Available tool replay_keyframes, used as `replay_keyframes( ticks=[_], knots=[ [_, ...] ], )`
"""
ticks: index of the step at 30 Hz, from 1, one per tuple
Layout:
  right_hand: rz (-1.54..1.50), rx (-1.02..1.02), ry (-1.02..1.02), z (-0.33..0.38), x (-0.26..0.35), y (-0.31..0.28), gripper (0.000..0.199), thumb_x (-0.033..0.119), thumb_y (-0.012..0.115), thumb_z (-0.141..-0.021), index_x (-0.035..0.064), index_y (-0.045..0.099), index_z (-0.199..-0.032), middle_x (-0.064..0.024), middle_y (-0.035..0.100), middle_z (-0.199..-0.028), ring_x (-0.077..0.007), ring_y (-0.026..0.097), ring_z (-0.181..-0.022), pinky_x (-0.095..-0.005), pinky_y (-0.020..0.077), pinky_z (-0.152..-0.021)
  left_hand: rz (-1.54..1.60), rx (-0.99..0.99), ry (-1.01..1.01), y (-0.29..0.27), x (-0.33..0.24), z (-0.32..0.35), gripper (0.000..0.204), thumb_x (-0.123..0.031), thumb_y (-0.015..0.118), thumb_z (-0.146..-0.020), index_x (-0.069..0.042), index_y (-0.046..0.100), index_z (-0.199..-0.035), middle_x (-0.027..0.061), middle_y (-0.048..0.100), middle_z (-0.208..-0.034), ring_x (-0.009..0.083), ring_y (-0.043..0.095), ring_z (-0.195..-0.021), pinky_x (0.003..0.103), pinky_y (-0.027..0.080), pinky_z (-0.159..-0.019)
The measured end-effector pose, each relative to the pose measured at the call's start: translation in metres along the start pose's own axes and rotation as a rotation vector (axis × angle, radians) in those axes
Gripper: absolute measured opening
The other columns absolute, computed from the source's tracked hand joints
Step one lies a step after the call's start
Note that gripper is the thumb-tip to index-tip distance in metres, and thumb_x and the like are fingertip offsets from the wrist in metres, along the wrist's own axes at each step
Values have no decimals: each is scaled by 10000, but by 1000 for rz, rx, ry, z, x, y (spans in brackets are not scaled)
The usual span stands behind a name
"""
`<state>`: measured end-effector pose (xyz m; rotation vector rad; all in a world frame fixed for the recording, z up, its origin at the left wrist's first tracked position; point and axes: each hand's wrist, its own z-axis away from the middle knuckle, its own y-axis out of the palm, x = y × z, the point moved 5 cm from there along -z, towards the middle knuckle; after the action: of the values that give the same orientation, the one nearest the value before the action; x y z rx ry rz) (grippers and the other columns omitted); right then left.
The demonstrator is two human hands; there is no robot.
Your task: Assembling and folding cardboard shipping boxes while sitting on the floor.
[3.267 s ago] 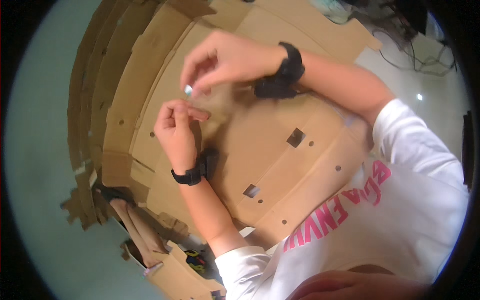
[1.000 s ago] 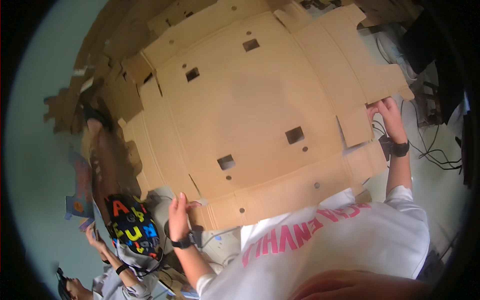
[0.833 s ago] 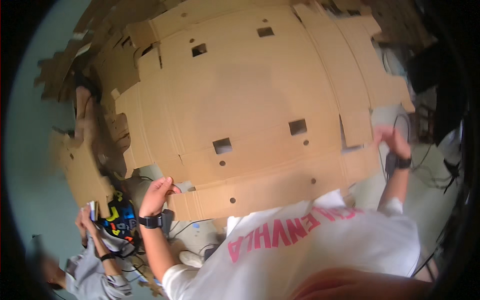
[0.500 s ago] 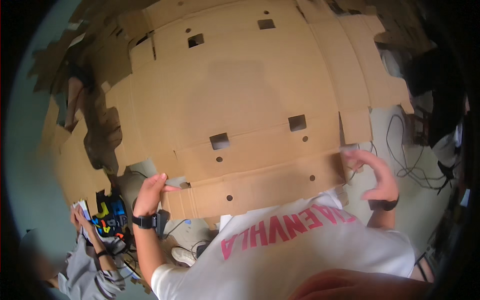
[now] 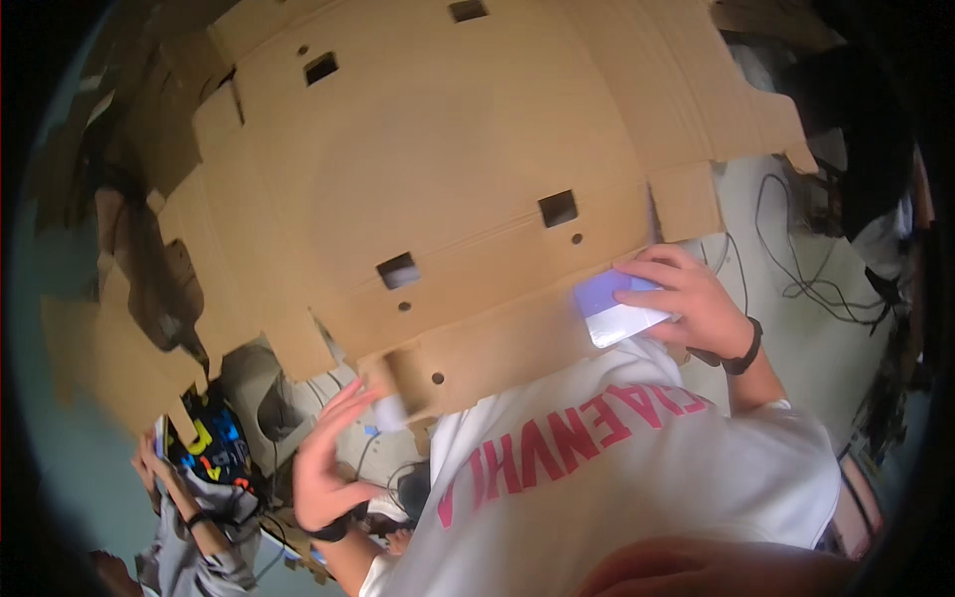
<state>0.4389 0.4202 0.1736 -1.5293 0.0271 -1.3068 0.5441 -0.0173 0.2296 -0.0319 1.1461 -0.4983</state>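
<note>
A big flat brown cardboard sheet (image 5: 477, 169) with several small rectangular cut-outs lies spread out in front of me. My right hand (image 5: 696, 303) rests at its near right edge and grips a small flat pale purple-and-white packet (image 5: 617, 308) against the cardboard. My left hand (image 5: 333, 458) is raised just below the sheet's near left corner flap, fingers spread and blurred by motion, with nothing clearly in it. Both wrists carry a dark band. My white shirt with pink letters (image 5: 617, 468) fills the lower middle.
More cardboard pieces (image 5: 109, 338) lie at the left. Another person (image 5: 199, 497) in a dark, colourfully lettered top sits at the lower left, hands raised. Black cables (image 5: 796, 269) run over the pale floor at the right, beside dark equipment (image 5: 856, 129).
My right hand came in from the sheet's right flap to its near edge and now holds the pale packet. My left hand shifted right, up to the near corner flap.
</note>
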Motion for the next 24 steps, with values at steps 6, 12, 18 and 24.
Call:
replay_keyframes(
  ticks=[6, 12, 18, 24],
  knots=[
    [202, 26, 23, -2, 9, -5, 573, 146, 813, -672, 211, 732, -1235, -32, 659, -1384, -295, 602, -1216, -484, 471, -1052, -825, 109, 103, 52, -14, -55, 767, -45, 872, -599, -230, 692, -1322, 100, 546, -1511, 458, 344, -1491, 671, 266, -1195],
    [513, 125, -114, -7, 12, -7, 625, 149, 744, -723, 306, 675, -1324, -59, 556, -1501, -314, 529, -1352, -550, 411, -1125, -916, 87, 163, 32, -7, -64, 776, 33, 756, -641, -285, 679, -1344, 94, 520, -1534, 526, 339, -1462, 631, 362, -1130],
    [511, 13, -142, -22, -14, -27, 630, 204, 736, -770, 367, 641, -1371, -77, 525, -1520, -352, 473, -1421, -556, 382, -1175, -921, 144, 172, 23, -12, -70, 575, -123, 736, -745, -224, 707, -1310, 156, 517, -1528, 516, 348, -1475, 528, 453, -1095],
    [474, 23, -127, -23, -28, -33, 396, 309, 628, -920, 236, 689, -1304, -92, 561, -1487, -328, 548, -1322, -508, 419, -1111, -511, -111, 199, -10, -14, -80, 443, -191, 833, -702, -37, 769, -1112, 173, 754, -1086, 418, 676, -1186, 484, 518, -1021]
  ],
)
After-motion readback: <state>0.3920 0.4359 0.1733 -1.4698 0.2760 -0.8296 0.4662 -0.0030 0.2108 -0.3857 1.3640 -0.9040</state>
